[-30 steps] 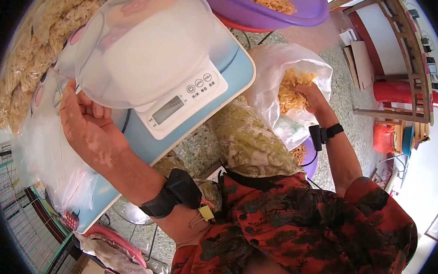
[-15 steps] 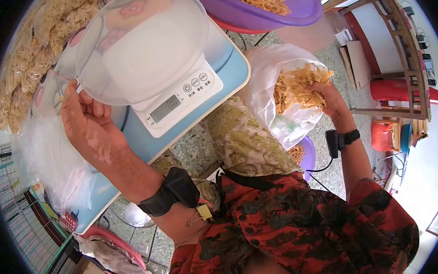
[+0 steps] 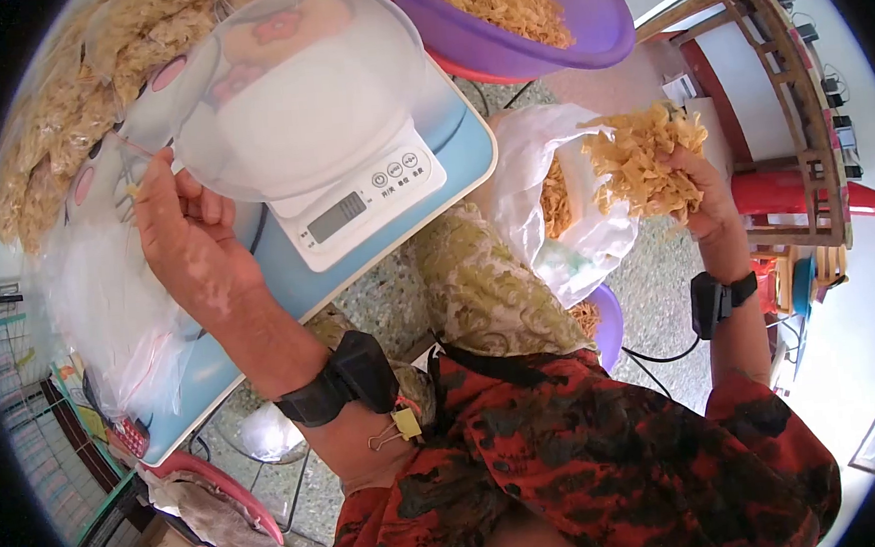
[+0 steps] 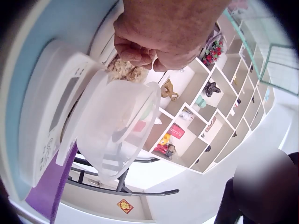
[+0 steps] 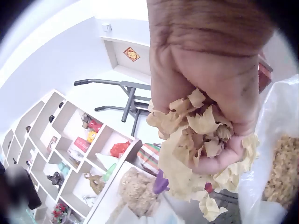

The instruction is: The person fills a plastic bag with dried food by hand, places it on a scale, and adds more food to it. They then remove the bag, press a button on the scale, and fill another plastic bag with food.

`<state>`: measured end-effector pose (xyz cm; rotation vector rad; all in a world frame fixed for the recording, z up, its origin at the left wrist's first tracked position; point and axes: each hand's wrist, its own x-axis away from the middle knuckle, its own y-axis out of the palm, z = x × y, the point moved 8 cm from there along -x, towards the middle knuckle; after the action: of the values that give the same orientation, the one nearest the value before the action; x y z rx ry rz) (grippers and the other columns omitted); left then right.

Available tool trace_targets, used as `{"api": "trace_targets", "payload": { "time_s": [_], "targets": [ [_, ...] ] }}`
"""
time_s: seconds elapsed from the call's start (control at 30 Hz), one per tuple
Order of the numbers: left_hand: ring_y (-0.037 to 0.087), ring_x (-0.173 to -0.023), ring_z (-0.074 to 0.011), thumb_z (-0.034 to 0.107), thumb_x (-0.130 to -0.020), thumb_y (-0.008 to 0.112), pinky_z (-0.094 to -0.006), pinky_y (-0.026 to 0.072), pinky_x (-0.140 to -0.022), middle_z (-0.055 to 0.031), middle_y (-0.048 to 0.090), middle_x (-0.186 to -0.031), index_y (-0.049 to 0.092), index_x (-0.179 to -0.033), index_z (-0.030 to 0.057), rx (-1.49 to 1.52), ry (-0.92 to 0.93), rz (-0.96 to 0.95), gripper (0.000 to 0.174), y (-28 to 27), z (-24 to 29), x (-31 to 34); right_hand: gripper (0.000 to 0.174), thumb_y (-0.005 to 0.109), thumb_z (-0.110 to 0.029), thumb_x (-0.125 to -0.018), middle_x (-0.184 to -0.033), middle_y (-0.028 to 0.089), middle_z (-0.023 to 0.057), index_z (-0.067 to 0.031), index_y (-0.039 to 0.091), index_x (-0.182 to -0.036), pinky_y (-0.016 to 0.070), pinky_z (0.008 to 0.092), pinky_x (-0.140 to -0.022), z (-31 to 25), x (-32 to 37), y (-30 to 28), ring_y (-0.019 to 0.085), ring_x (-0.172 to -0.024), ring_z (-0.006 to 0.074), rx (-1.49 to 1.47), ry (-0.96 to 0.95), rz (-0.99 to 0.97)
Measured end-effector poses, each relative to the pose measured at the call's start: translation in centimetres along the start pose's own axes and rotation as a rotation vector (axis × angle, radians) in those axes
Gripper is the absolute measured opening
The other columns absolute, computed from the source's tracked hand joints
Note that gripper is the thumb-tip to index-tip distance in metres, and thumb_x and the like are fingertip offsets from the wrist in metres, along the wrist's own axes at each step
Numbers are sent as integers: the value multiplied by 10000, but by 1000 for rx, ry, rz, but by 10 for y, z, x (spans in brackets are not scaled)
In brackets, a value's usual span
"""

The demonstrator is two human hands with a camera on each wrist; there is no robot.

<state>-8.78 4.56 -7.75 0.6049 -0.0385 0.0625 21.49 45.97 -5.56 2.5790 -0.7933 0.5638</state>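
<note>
My right hand (image 3: 697, 182) grips a big clump of thin, curly yellowish dried flakes (image 3: 641, 161), lifted at the mouth of a white plastic bag (image 3: 516, 158). More of these flakes lie inside the bag. In the right wrist view, curled fingers hold the flakes (image 5: 177, 154), and loose pieces stick out all round. A white kitchen scale (image 3: 354, 213) with a clear, frosted bowl (image 3: 296, 92) stands on a light blue table. My left hand (image 3: 200, 238) is beside the bowl's rim, its fingers loosely bent and nothing visible in them.
A purple basin (image 3: 603, 23) of flakes stands beyond the table. Large clear bags of flakes (image 3: 68, 136) lie at the table's far left, with clear plastic bags (image 3: 109, 314) nearer. Another purple bowl (image 3: 611, 323) sits below the white bag. A wooden frame (image 3: 798, 101) is at right.
My right hand has come up out of the white bag and moved right, carrying the clump of flakes. The left hand has stayed by the scale bowl.
</note>
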Motion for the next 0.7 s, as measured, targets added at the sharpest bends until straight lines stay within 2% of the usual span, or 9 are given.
{"api": "trace_targets", "payload": {
  "time_s": [0.13, 0.17, 0.27, 0.37, 0.43, 0.5, 0.6, 0.63, 0.7],
  "targets": [
    [392, -557, -67, 243, -944, 659, -227, 294, -481, 15, 510, -718, 617, -1052, 29, -14, -22, 10, 243, 0, 2, 3, 509, 617, -98, -871, -1232, 632, 186, 38, 475, -1341, 591, 389, -883, -40, 4, 41, 677, -1052, 282, -8, -44, -31],
    [394, -552, -67, 248, -947, 657, -226, 293, -478, 14, 508, -715, 613, -1055, 31, -11, -29, 23, 246, 0, 2, 4, 504, 621, -117, -885, -1230, 638, 174, 21, 477, -1347, 592, 399, -880, -53, 5, 59, 678, -1053, 287, -9, -130, -12],
    [397, -535, -67, 258, -956, 651, -223, 292, -468, 10, 501, -709, 599, -1068, 35, -2, -36, 43, 254, 2, 3, 4, 505, 626, -134, -893, -1235, 638, 172, 16, 477, -1351, 588, 397, -887, -92, -4, 93, 679, -1051, 283, 75, -213, -114],
    [394, -503, -68, 246, -965, 643, -223, 298, -459, 6, 496, -706, 591, -1077, 34, 16, -64, 47, 245, 6, 4, 8, 491, 645, -172, -890, -1200, 662, 157, 25, 509, -1319, 591, 361, -859, -120, -10, 166, 694, -1010, 246, 48, -254, -294],
    [398, -506, -68, 244, -965, 643, -223, 301, -460, 8, 501, -709, 592, -1081, 34, 6, -59, 64, 245, 4, 5, 8, 475, 643, -190, -907, -1207, 662, 152, 18, 524, -1317, 574, 366, -883, -135, -27, 190, 688, -1028, 245, 68, -233, -394],
    [400, -509, -68, 242, -966, 642, -224, 302, -461, 9, 505, -711, 593, -1086, 34, 4, -63, 76, 246, 3, 6, 8, 463, 619, -205, -954, -1276, 631, 157, -9, 509, -1358, 538, 394, -961, -147, -51, 202, 660, -1106, 261, 80, -170, -481],
    [402, -512, -67, 240, -967, 641, -226, 304, -463, 9, 509, -712, 596, -1095, 34, 12, -70, 78, 246, 1, 8, 8, 430, 663, -32, -845, -1142, 677, 219, 45, 557, -1254, 600, 369, -826, -128, -45, 301, 702, -985, 289, 130, -118, -625],
    [403, -513, -67, 239, -967, 641, -227, 305, -463, 10, 509, -712, 597, -1097, 35, 19, -65, 73, 246, 1, 9, 7, 403, 640, -2, -832, -1088, 690, 202, 57, 575, -1224, 605, 372, -814, -121, -43, 314, 707, -935, 259, 119, -89, -550],
    [399, -516, -66, 244, -960, 646, -227, 303, -464, 14, 504, -711, 602, -1096, 40, 28, -65, 69, 249, 1, 10, 6, 392, 642, -5, -835, -1074, 692, 188, 48, 582, -1220, 601, 355, -810, -116, -42, 336, 702, -931, 239, 208, -185, -726]
  ]
}}
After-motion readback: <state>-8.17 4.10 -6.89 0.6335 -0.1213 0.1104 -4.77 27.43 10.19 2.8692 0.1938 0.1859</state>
